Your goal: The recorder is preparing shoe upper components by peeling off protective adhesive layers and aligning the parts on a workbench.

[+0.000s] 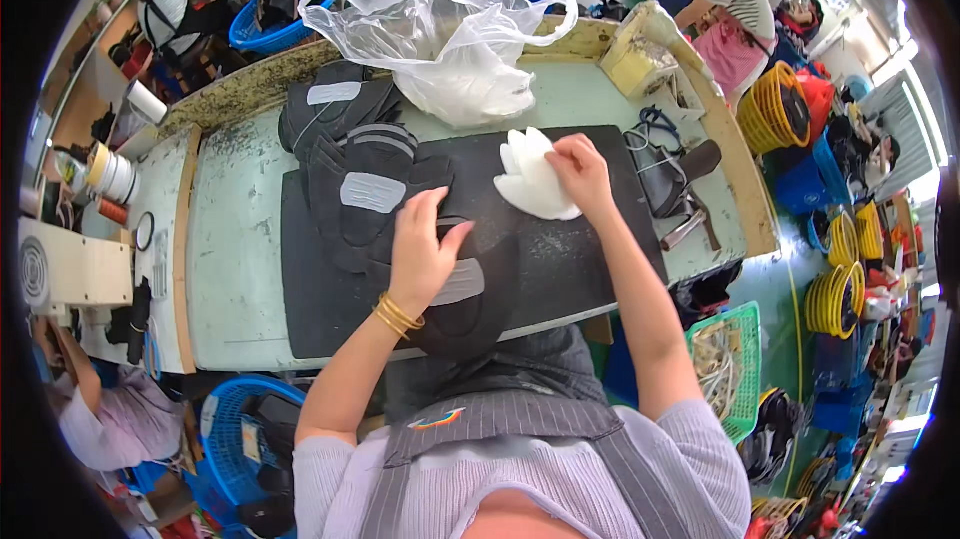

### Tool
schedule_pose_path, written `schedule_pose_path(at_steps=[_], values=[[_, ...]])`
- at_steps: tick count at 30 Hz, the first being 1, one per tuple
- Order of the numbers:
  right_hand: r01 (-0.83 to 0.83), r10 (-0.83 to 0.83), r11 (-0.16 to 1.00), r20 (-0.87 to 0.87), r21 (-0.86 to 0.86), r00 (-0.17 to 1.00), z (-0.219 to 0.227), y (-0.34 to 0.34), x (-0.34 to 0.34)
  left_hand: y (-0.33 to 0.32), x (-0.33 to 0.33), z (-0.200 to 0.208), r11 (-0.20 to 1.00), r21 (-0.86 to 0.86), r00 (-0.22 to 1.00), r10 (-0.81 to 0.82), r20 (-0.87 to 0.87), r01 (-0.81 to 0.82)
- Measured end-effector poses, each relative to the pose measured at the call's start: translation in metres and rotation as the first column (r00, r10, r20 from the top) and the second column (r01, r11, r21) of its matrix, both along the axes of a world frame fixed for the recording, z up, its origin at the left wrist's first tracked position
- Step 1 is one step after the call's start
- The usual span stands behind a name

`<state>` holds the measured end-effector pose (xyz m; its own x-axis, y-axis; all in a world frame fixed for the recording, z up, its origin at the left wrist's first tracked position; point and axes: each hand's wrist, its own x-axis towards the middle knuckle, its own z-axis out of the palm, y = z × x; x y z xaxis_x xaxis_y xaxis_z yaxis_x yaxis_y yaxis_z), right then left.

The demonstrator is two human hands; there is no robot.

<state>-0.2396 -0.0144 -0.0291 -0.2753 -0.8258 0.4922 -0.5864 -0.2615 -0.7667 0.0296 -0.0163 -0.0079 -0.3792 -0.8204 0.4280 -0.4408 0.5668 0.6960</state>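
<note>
My right hand pinches the edge of a white glove-shaped sheet with several pointed lobes, over a black mat. My left hand is open, thumb apart from the fingers, over a black fabric piece with a grey ribbed patch. Whether it touches the fabric is hard to tell. Farther left lies another black piece, its grey patch facing up. Behind that sits a stack of similar black pieces.
A clear plastic bag of white material stands at the table's back. Scissors, a dark-handled tool and a hammer-like tool lie at right. A raised wooden rim edges the table. A green basket stands low right; a blue basket low left.
</note>
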Motion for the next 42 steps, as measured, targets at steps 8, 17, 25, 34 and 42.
schedule_pose_path(at_steps=[8, 17, 25, 34, 42], values=[[-0.05, 0.051, 0.975, 0.0, -0.218, 0.999, 0.008, 0.06, 0.012, 0.006, -0.096, 0.005, 0.364, 0.59, 0.603, 0.089, -0.792, 0.721], [-0.216, 0.166, 0.957, -0.245, -0.193, 0.955, 0.06, 0.117, 0.004, 0.016, -0.087, 0.022, 0.286, 0.615, 0.501, 0.382, -0.777, 0.735], [-0.579, 0.46, 0.804, 0.756, -0.132, 0.466, 0.048, 0.11, 0.04, 0.073, -0.102, 0.065, 0.792, 0.467, 0.767, -0.002, -0.642, 0.393], [0.345, -0.247, 0.905, -0.355, 0.247, 0.902, 0.0, 0.002, -0.049, 0.047, -0.083, 0.019, 0.952, 0.157, 0.964, -0.252, -0.081, 0.262], [-0.095, 0.062, 0.994, -0.485, -0.044, 0.872, 0.007, -0.003, 0.045, 0.017, -0.042, -0.01, 0.99, 0.135, 0.998, -0.027, -0.055, 0.034]])
